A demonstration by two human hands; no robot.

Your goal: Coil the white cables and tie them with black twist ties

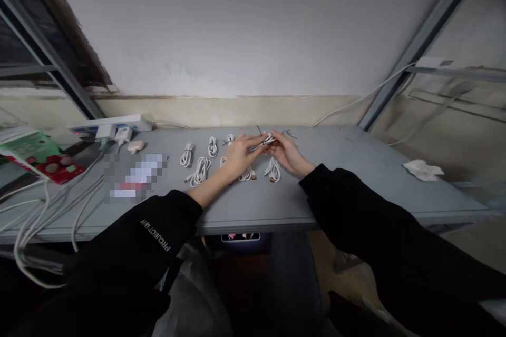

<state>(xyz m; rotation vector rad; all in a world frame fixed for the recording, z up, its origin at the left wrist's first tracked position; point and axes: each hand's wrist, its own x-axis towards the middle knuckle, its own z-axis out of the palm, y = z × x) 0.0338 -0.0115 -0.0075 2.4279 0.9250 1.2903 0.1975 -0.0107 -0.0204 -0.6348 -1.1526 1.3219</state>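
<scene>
One white cable (pixel 269 139) held between both hands (pixel 239 155).

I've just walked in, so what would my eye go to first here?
Probably the middle of the grey desk, where the left hand and right hand hold a bundled white cable. More coiled white cables lie beside and in front of them. At the far left, a green and red package stands out for colour.

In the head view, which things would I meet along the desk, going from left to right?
Green-and-red package → small pinkish item → tied cable bundle → second tied bundle → left hand → held cable bundle → right hand → crumpled white tissue-like thing.
</scene>
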